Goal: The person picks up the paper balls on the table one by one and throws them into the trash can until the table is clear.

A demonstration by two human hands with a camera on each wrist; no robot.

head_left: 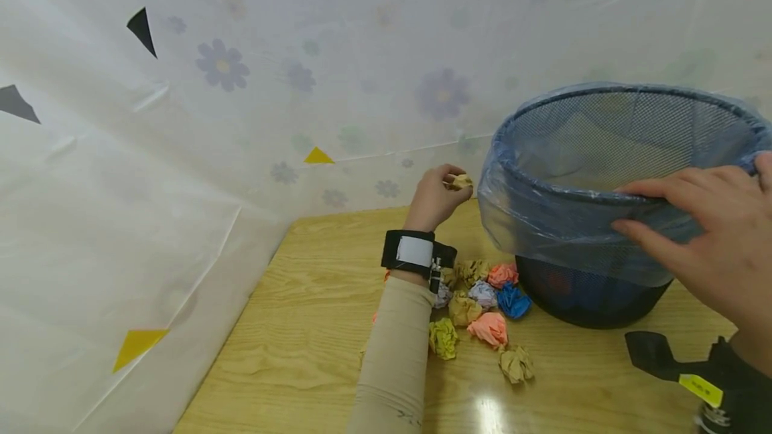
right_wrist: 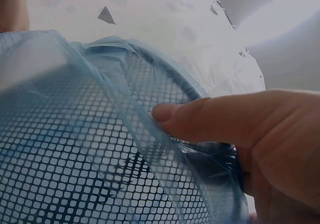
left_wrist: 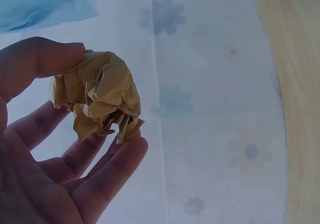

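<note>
A: Where is the paper ball relative to the left hand?

B: It sits at the fingertips, pinched between the thumb on one side and the other fingers on the other, clear of the palm. The hand is raised above the table, just left of the bin and near its rim.

A: And the right hand?

B: It grips the bin's near rim: fingers spread over the outside, on the blue liner, thumb hooked inside against the mesh.

A: What does each view add?

B: The left wrist view shows the ball close up, a tan crumpled wad, with the fingers below it fairly straight. The head view shows it only as a small speck, but places it beside the bin, and shows the pile of coloured balls on the table under the forearm. The right wrist view alone shows the thumb inside the rim.

A: Which way does the ball point?

B: It is a lump with no clear long axis. The bin tilts, its mouth turned toward the person.
</note>
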